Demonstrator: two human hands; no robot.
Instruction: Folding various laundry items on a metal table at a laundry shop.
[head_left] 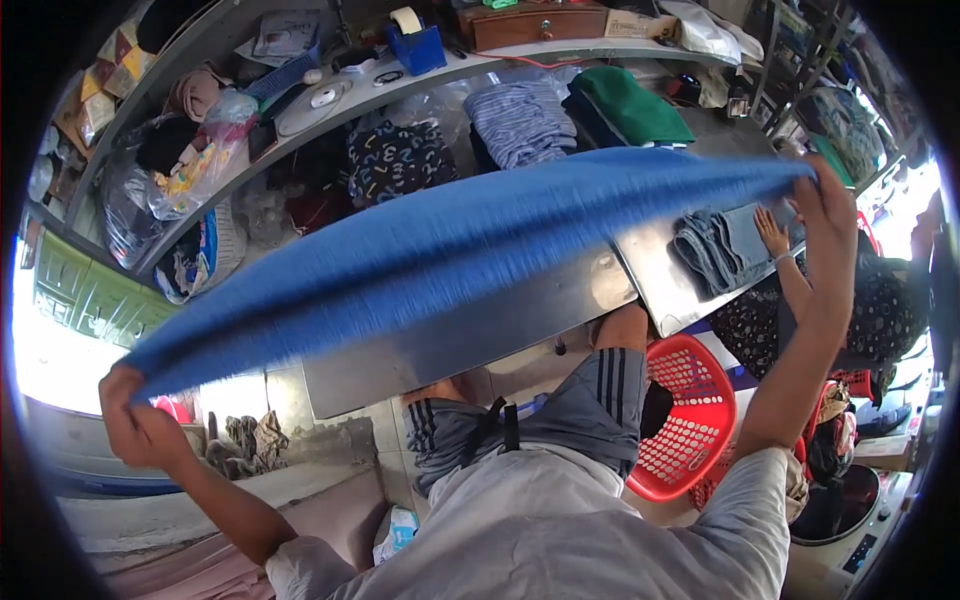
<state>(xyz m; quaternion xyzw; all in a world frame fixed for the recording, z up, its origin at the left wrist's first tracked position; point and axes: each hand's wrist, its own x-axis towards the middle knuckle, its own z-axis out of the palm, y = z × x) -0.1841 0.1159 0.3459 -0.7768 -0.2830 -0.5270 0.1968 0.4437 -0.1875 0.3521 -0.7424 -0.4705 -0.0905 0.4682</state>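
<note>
A long blue cloth (450,240) stretches taut in the air across the view, blurred by motion. My left hand (135,420) grips its lower left end near my side. My right hand (825,215) grips its upper right end, arm raised. The cloth hangs over a shiny steel table (480,335), hiding part of it.
Folded striped (520,120), green (632,103) and patterned (398,158) garments lie on the table's far side. Another person's hand (772,232) rests on folded denim (722,248) at the right. A red plastic basket (685,420) stands on the floor by my legs. Cluttered shelves run behind.
</note>
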